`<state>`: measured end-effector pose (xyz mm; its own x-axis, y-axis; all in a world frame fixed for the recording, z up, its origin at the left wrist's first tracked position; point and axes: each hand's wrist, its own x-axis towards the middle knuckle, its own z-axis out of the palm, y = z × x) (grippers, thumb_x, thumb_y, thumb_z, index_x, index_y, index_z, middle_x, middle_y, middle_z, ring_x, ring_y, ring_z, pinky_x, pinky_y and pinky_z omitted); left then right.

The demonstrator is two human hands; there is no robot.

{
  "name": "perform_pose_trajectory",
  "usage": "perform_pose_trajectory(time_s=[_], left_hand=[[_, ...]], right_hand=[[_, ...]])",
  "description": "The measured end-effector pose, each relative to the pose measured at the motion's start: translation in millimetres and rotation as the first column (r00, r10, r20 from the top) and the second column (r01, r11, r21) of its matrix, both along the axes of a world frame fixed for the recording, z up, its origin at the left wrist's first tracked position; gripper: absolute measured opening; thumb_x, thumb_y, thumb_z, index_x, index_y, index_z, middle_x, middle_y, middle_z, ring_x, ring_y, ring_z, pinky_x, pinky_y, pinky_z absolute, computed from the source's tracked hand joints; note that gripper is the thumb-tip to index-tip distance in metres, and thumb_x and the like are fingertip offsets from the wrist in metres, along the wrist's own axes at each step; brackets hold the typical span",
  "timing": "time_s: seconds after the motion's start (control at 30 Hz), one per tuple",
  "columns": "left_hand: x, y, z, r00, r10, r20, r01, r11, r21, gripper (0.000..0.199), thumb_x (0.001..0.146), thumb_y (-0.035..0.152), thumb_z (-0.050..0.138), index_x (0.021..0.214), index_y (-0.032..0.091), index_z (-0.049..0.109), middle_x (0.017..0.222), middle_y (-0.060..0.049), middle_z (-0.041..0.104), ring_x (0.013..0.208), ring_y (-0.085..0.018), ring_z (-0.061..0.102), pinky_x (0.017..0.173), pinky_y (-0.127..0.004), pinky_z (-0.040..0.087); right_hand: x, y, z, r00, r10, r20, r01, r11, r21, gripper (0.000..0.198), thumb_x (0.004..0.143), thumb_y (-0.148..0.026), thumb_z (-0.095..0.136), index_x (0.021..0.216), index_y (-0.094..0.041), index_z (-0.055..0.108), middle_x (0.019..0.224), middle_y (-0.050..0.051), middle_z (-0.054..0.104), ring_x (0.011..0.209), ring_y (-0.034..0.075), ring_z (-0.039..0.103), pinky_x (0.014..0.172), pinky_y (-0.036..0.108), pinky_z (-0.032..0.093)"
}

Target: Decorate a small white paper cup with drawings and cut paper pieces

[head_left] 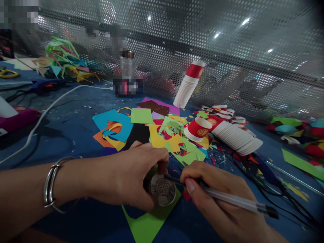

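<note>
My left hand [126,173], with a silver bangle [50,185] on its wrist, curls its thumb and fingers round a small round white piece [163,189] that looks like the base of a paper cup. Dark criss-cross lines and petal-like shapes are drawn on its face. A pen [233,199] with a clear barrel is gripped in my right hand [215,189]. Its dark front end reaches the upper rim of the round piece; the exact tip is hard to make out. Beneath lies a green sheet of paper [152,222] with a dark cut-out.
Coloured paper scraps [174,131] spread beyond my hands, with a red-and-white paper cup [198,129] among them. One stack of cups [188,86] leans upright; another [235,136] lies right. Glue guns [273,172], cables [35,126] and a jar [127,65] lie around, before a perforated metal panel [164,44].
</note>
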<state>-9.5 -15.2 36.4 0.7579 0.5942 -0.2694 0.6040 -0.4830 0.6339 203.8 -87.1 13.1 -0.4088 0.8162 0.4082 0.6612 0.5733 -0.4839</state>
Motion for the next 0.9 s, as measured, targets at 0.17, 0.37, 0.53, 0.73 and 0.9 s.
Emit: perform_pose_trajectory(time_s=[0.17, 0.37, 0.53, 0.73, 0.9], left_hand=[[-0.7, 0.0, 0.6, 1.000, -0.015, 0.009, 0.015, 1.000, 0.008, 0.040, 0.065, 0.029, 0.075, 0.101, 0.024, 0.058, 0.101, -0.001, 0.057, 0.096, -0.023, 0.050, 0.080, -0.032, 0.040], [-1.0, -1.1, 1.4, 1.000, 0.000, -0.004, 0.000, 1.000, -0.006, 0.041, 0.064, 0.031, 0.076, 0.100, 0.025, 0.058, 0.101, -0.001, 0.056, 0.096, -0.024, 0.050, 0.077, -0.031, 0.040], [-0.2, 0.9, 1.3, 1.000, -0.010, -0.008, 0.010, 1.000, -0.015, 0.041, 0.065, 0.031, 0.075, 0.102, 0.025, 0.057, 0.102, -0.002, 0.057, 0.098, -0.024, 0.049, 0.075, -0.031, 0.040], [-1.1, 0.0, 0.1, 1.000, -0.013, -0.016, 0.013, 1.000, -0.008, 0.041, 0.065, 0.030, 0.074, 0.101, 0.025, 0.057, 0.101, -0.001, 0.056, 0.096, -0.024, 0.049, 0.075, -0.031, 0.040], [-0.6, -0.9, -1.4, 1.000, 0.000, 0.003, 0.000, 1.000, 0.011, 0.040, 0.065, 0.032, 0.076, 0.100, 0.025, 0.058, 0.100, -0.001, 0.057, 0.096, -0.023, 0.049, 0.078, -0.032, 0.040]], right_hand=[[-0.7, 0.1, 2.2, 1.000, 0.005, 0.017, -0.005, 1.000, -0.010, 0.017, 0.092, -0.012, 0.048, 0.086, -0.021, 0.061, 0.068, -0.005, 0.063, 0.056, 0.007, 0.058, 0.054, 0.020, 0.044], [-1.1, -0.6, 2.7, 1.000, 0.005, 0.020, -0.004, 1.000, -0.031, 0.018, 0.093, -0.014, 0.046, 0.086, -0.020, 0.061, 0.070, -0.004, 0.063, 0.057, 0.008, 0.058, 0.055, 0.020, 0.045], [0.5, 0.2, 1.1, 0.999, -0.006, 0.036, 0.007, 1.000, -0.020, 0.017, 0.094, -0.015, 0.047, 0.087, -0.020, 0.061, 0.073, -0.003, 0.065, 0.060, 0.009, 0.060, 0.056, 0.021, 0.046], [-0.2, 1.3, 0.5, 1.000, -0.018, 0.021, 0.018, 1.000, 0.003, 0.016, 0.094, -0.014, 0.049, 0.087, -0.020, 0.061, 0.070, -0.004, 0.064, 0.057, 0.008, 0.059, 0.055, 0.020, 0.045], [-0.8, -2.7, 1.4, 1.000, -0.006, 0.027, 0.007, 1.000, -0.003, 0.017, 0.093, -0.014, 0.047, 0.085, -0.021, 0.061, 0.068, -0.005, 0.063, 0.056, 0.008, 0.058, 0.054, 0.020, 0.045]])
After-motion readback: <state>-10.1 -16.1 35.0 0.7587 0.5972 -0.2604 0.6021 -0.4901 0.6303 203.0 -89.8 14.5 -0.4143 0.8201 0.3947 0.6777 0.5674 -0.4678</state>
